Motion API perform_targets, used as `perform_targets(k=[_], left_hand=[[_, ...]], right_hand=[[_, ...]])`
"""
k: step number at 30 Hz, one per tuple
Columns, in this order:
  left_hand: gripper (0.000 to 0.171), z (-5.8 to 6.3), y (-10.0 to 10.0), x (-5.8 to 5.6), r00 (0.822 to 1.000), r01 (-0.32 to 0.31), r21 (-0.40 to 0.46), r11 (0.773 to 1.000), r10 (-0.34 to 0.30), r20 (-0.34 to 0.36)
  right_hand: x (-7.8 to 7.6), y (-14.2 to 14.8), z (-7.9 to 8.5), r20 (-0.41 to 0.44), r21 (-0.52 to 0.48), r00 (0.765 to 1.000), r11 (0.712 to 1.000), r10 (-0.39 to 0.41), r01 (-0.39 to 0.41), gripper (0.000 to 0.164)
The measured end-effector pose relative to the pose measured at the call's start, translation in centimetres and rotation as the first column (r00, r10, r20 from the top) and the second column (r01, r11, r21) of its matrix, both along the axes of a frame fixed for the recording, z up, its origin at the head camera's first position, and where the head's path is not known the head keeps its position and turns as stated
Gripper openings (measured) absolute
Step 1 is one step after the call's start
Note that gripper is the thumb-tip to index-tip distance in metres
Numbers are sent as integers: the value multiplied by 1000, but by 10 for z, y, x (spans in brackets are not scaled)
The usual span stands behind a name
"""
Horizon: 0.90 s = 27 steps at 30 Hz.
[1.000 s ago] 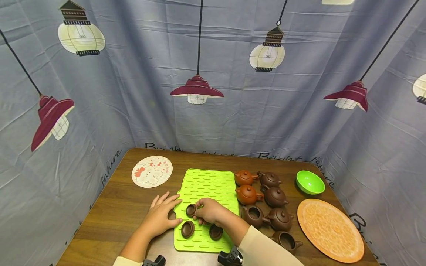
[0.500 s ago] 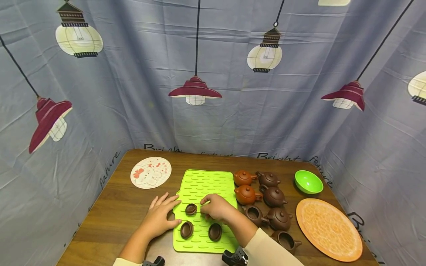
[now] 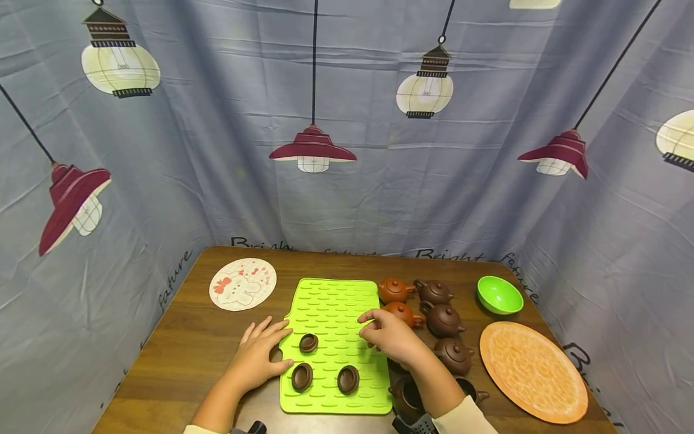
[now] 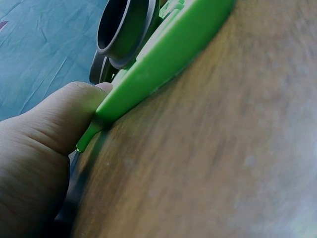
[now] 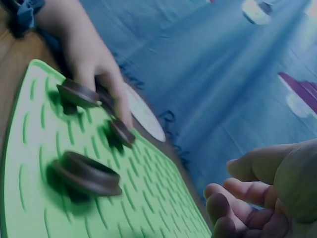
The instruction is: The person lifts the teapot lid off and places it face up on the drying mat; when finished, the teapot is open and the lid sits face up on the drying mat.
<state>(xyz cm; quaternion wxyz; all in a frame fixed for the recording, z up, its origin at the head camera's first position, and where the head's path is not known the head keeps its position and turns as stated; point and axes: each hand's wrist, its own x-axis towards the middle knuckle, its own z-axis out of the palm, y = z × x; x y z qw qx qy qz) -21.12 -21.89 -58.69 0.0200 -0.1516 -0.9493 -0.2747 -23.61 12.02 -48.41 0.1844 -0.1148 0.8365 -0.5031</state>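
Head view shows a brown wooden table (image 3: 179,355) with a blue curtain (image 3: 347,181) full of lamp pictures hanging behind it. At about 4 o'clock on the table lies a big round orange plate (image 3: 533,371). In the middle lies a bright green mat (image 3: 336,313) with little bumps. At 10 o'clock from the mat is a round white coaster (image 3: 243,284) with a red picture on it. At 2 o'clock sits a small green bowl (image 3: 499,295).

Just beside the mat, at 3 o'clock, stand the little clay teapots (image 3: 444,319), some orange and some dark brown, close together in rows.

The left hand (image 3: 259,357) rests flat on the table at 9 o'clock from the mat, fingers straight. In the left wrist view its thumb touches the mat's edge. It holds nothing.

The right hand (image 3: 391,335) is in the air over the mat's 3 o'clock edge, near the teapots. Its fingers are loosely bent and it holds nothing.

Three small brown lids lie on the mat. One lid (image 3: 308,342) sits near the left fingertips. Two more lids (image 3: 348,379) lie side by side at 6 o'clock on the mat.
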Motion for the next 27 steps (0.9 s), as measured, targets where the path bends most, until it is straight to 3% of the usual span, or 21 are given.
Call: perform_targets(k=[9, 18, 27], left_hand=[[73, -1, -2, 0, 1000, -3, -14, 1000, 3, 14], [73, -1, 1, 1, 1000, 1, 9, 1000, -1, 17], [73, -1, 1, 1, 1000, 3, -2, 1000, -3, 9]], right_hand=[[9, 40, 1, -89, 8, 972, 976, -216, 217, 24], [12, 91, 7, -148, -36, 960, 971, -239, 237, 35], [21, 132, 1, -198, 119, 931, 936, -305, 332, 37]])
